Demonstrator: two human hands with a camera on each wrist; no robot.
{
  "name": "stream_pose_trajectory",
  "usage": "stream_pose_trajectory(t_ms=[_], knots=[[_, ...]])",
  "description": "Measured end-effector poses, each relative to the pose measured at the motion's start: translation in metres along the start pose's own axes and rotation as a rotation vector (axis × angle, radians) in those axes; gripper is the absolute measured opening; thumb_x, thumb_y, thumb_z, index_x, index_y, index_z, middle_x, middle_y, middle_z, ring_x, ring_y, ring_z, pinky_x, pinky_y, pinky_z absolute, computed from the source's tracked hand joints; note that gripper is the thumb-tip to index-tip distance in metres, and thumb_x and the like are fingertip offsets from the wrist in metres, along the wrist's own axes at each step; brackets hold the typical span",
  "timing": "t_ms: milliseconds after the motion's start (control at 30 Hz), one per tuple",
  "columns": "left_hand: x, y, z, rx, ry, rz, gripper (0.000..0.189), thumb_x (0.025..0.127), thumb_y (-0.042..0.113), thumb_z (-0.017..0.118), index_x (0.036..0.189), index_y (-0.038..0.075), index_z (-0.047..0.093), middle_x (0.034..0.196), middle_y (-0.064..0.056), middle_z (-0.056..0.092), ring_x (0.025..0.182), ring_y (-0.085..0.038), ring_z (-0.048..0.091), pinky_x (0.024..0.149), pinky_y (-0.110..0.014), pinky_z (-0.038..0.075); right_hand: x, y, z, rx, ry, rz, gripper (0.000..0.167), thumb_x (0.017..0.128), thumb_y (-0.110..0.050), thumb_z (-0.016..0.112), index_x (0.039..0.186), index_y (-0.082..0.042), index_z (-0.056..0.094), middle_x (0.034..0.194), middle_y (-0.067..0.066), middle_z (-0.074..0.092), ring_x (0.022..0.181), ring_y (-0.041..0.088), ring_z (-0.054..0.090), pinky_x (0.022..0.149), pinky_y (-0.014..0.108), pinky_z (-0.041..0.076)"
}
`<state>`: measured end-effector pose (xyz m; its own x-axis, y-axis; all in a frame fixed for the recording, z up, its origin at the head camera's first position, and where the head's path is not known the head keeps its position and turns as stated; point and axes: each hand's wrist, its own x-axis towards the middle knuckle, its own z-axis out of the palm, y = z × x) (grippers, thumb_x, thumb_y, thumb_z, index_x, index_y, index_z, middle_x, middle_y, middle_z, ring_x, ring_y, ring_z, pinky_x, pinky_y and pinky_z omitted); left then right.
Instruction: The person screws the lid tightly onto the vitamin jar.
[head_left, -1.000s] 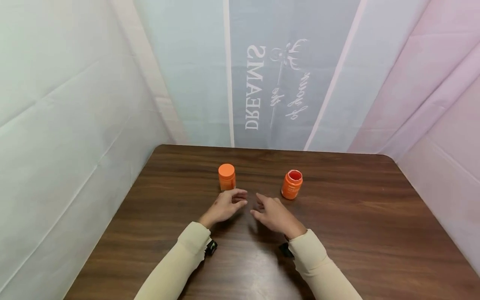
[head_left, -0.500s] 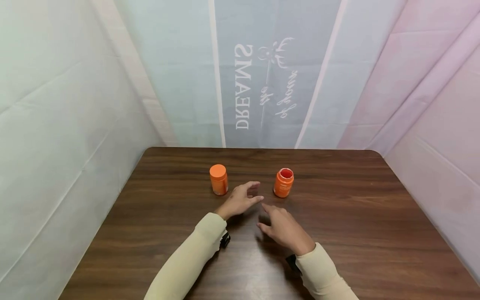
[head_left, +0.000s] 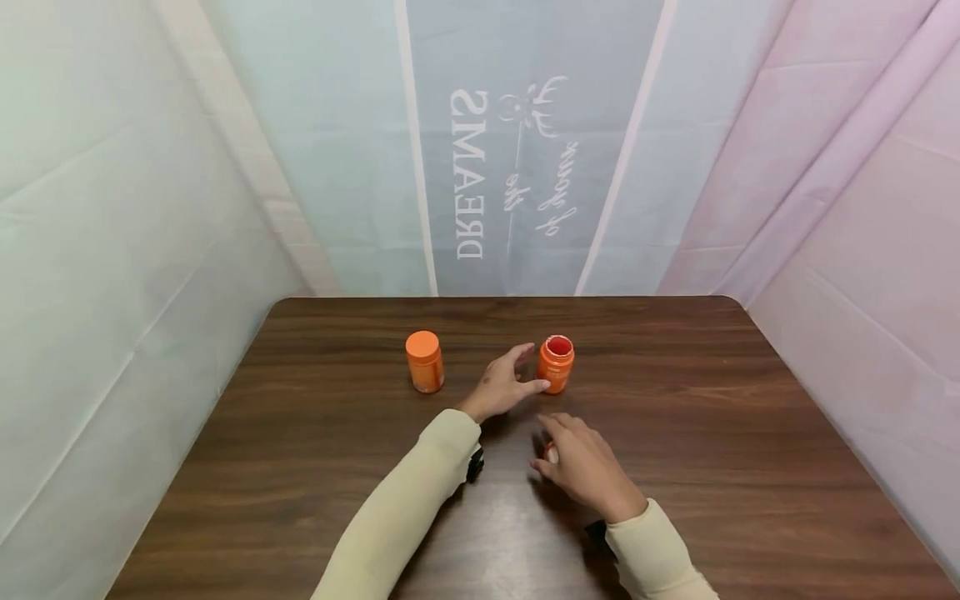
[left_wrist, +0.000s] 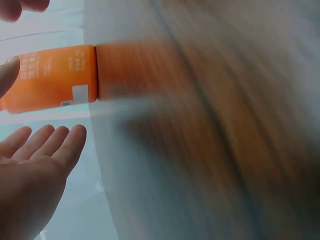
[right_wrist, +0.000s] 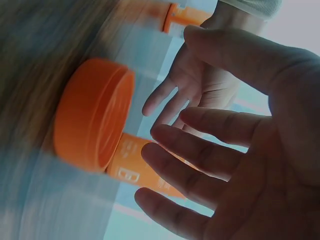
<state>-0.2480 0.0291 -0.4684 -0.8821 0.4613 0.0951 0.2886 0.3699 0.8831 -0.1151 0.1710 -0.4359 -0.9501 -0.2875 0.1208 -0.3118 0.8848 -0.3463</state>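
Note:
An orange jar without a lid [head_left: 555, 373] stands upright, its red inside showing through the mouth. My left hand [head_left: 504, 388] reaches to its left side, thumb and fingers apart. In the left wrist view the jar [left_wrist: 52, 80] lies between my thumb and straight fingers; I cannot tell if the thumb touches it. Below my right hand [head_left: 588, 467] an orange lid [head_left: 552, 452] rests on the table, mostly covered in the head view. From the right wrist the lid [right_wrist: 92, 115] shows hollow side up, apart from my spread, relaxed right fingers [right_wrist: 190, 150].
A second orange jar [head_left: 425, 362], with its cap on, stands upright to the left of my left hand. Everything rests on a dark wooden table [head_left: 322, 467]. Pale fabric [head_left: 517, 167] with lettering hangs behind its far edge, and cloth walls close in both sides.
My left hand has moved right and forward, from near the capped jar to the open one. My right hand has drawn back toward me, where the lid now shows. The view has turned slightly right.

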Motion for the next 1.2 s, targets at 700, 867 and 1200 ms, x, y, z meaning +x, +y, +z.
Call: stream_pose_trajectory(t_ms=[700, 867, 1200], knots=[[0.014, 0.000, 0.012, -0.038, 0.056, 0.015, 0.063, 0.090, 0.013, 0.076, 0.145, 0.007, 0.047, 0.139, -0.010, 0.057, 0.128, -0.023, 0.055, 0.105, -0.038, 0.044, -0.015, 0.015, 0.003, -0.004, -0.091, 0.102, 0.063, 0.073, -0.024, 0.091, 0.123, 0.003, 0.064, 0.104, 0.011, 0.063, 0.094, 0.031, 0.062, 0.077, 0.051, 0.052], [0.014, 0.004, 0.013, -0.014, 0.040, 0.020, 0.061, 0.090, 0.014, 0.077, 0.143, 0.005, 0.048, 0.137, -0.010, 0.059, 0.125, -0.024, 0.057, 0.104, -0.038, 0.045, -0.016, 0.017, 0.003, -0.011, -0.101, 0.125, 0.058, 0.073, -0.023, 0.091, 0.118, 0.002, 0.065, 0.101, 0.010, 0.063, 0.093, 0.030, 0.061, 0.078, 0.051, 0.052], [0.011, 0.014, 0.013, 0.041, -0.026, 0.032, 0.061, 0.090, 0.015, 0.077, 0.142, 0.005, 0.048, 0.136, -0.012, 0.059, 0.125, -0.026, 0.057, 0.103, -0.039, 0.045, -0.019, 0.023, 0.005, -0.023, -0.089, 0.152, 0.052, 0.073, -0.019, 0.091, 0.114, 0.002, 0.067, 0.099, 0.010, 0.062, 0.091, 0.030, 0.061, 0.077, 0.052, 0.052]])
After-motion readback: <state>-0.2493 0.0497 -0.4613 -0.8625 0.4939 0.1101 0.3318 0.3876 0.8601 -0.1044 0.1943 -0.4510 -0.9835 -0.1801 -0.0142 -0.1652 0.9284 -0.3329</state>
